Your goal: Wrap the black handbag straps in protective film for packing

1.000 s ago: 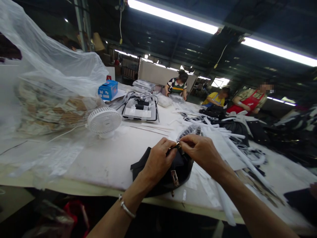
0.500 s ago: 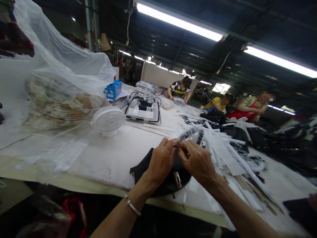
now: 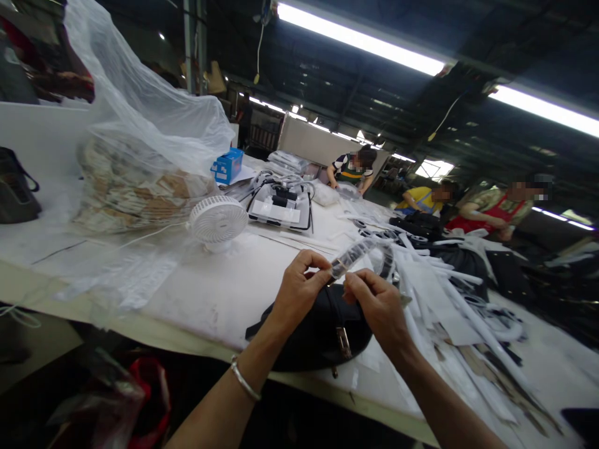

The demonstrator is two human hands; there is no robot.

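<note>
A black bag (image 3: 311,340) with a metal buckle (image 3: 343,343) lies at the front edge of the table. Its curved handle (image 3: 358,252), wrapped in clear plastic, rises behind the hands. My left hand (image 3: 302,284) pinches the near end of this handle between thumb and fingers, above the bag. Just to its right, my right hand (image 3: 377,302) has thumb and forefinger pressed together at the lower edge of the plastic wrap (image 3: 340,267). Exactly how much of the wrap sits between the right fingertips is hard to make out.
Left of the bag stands a small white fan (image 3: 218,219), with a large clear sack (image 3: 140,187) of pieces behind it. White strips and tubes (image 3: 440,293) are heaped at right. Farther back are a blue box (image 3: 228,165) and several people, one in a red apron (image 3: 486,215).
My hands have drawn slightly apart, uncovering the wrapped handle between them. More of the bag's top shows. The view has turned a little left.
</note>
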